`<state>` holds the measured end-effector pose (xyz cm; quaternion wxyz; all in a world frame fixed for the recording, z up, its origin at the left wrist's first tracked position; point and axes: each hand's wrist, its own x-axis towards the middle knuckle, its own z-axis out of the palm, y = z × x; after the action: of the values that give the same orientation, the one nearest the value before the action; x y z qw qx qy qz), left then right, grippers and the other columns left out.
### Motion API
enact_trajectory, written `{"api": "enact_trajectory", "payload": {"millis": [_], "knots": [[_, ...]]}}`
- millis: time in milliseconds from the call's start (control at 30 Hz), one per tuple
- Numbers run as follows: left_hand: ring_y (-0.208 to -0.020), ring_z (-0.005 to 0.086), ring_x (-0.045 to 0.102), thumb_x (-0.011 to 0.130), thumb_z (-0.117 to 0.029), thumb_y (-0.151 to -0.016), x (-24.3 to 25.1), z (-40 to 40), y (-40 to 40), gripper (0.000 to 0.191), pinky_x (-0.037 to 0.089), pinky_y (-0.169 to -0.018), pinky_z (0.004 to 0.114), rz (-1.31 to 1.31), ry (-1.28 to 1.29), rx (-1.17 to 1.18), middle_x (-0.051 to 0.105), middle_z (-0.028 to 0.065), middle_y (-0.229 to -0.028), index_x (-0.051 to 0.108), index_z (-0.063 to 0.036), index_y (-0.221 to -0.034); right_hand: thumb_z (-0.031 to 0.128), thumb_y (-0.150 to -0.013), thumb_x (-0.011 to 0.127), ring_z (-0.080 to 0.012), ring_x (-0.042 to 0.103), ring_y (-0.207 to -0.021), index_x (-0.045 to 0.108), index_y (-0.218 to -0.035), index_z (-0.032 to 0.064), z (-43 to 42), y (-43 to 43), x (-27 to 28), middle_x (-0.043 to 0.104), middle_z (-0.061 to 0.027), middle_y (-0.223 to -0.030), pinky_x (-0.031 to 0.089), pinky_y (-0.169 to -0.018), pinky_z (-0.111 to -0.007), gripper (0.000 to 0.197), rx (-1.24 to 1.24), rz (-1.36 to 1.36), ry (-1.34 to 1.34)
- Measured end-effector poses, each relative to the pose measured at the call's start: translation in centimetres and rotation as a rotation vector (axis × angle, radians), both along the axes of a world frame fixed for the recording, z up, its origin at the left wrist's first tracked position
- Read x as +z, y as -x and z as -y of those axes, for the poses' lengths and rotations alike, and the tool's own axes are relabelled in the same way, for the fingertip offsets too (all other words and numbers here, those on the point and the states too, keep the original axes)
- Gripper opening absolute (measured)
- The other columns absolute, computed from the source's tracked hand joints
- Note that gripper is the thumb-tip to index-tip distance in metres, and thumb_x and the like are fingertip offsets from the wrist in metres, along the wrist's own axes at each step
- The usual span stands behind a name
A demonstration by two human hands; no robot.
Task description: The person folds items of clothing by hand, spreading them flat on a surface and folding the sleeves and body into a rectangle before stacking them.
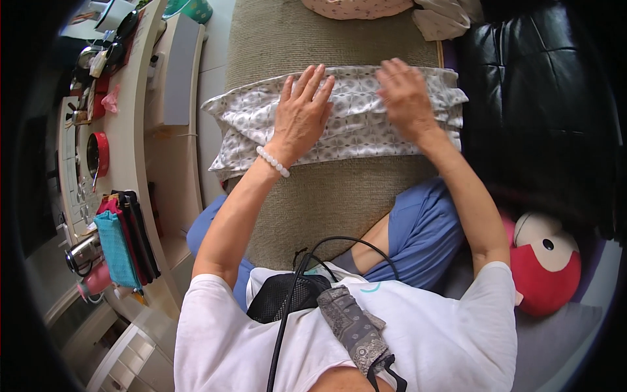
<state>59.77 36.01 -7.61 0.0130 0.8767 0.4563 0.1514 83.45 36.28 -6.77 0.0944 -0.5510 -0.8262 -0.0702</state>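
A white cloth with a grey geometric print [357, 122] lies folded in a wide strip across the ribbed couch cushion before me. Wrinkles run along its upper layer, and several layered corners stick out at its left end. My left hand [302, 110], with a white bead bracelet [273, 161] at the wrist, rests palm down on the cloth left of its middle, fingers pointing away from me. On the right part of the cloth is my right hand [406, 100], slightly blurred, with its fingertips near the far edge. Neither hand grips anything.
The ribbed cushion [338, 196] extends under my crossed legs. A black leather seat [539, 98] borders it on the right, near a red plush toy [548, 279]. At the far end lies a pink patterned fabric item [360, 6]. A cabinet [132, 108] crowded with household items stands left.
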Motion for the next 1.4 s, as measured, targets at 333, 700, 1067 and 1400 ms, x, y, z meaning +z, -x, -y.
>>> {"api": "enact_trajectory", "payload": {"millis": [333, 700, 1067, 1400], "knots": [[-0.141, 0.0173, 0.010, 0.027, -0.066, -0.088, -1.3, 0.4, 0.6, 0.074, 0.002, -0.113, 0.048, -0.221, 0.099, 0.024, 0.012, -0.0004, -0.154, 0.019, -0.0227, -0.147, 0.066, -0.088, 0.021, -0.0251, 0.005, -0.142, 0.014, -0.147, 0.0218, -0.6, -6.9, -3.0, 0.008, -0.0066, -0.154, -0.001, -0.111, -0.053, 0.074, -0.347, 0.116, 0.369], [-0.142, 0.0177, 0.005, 0.021, -0.085, -0.071, -1.8, -0.3, 1.3, 0.095, 0.001, -0.113, 0.051, -0.238, 0.184, -0.010, 0.009, -0.0007, -0.154, 0.016, -0.0274, -0.146, 0.009, -0.076, 0.061, -0.0293, 0.050, -0.111, 0.064, -0.098, 0.0045, 1.5, -3.1, 2.1, 0.058, -0.0129, -0.111, 0.041, -0.094, -0.040, 0.023, 0.044, -0.405, 0.216], [-0.142, 0.0221, 0.003, 0.016, -0.058, -0.094, -1.5, -0.8, 1.2, 0.057, -0.003, -0.111, 0.056, -0.188, 0.307, -0.039, 0.009, -0.0002, -0.154, 0.020, -0.0340, -0.145, 0.001, -0.072, 0.057, -0.0265, 0.059, -0.080, 0.060, -0.071, 0.0032, 5.0, 5.0, -0.3, 0.057, -0.0100, -0.078, 0.050, -0.069, -0.038, 0.003, 0.058, -0.213, 0.088], [-0.142, 0.0223, 0.004, 0.016, -0.053, -0.096, -1.8, -0.8, 1.3, 0.052, 0.001, -0.110, 0.057, -0.204, 0.296, -0.022, 0.010, -0.0014, -0.154, 0.020, -0.0355, -0.145, 0.001, -0.063, 0.064, -0.0254, 0.058, -0.082, 0.056, -0.071, 0.0034, 5.5, 5.4, -0.1, 0.055, -0.0097, -0.081, 0.048, -0.067, -0.036, 0.012, 0.081, -0.213, 0.055]]}}
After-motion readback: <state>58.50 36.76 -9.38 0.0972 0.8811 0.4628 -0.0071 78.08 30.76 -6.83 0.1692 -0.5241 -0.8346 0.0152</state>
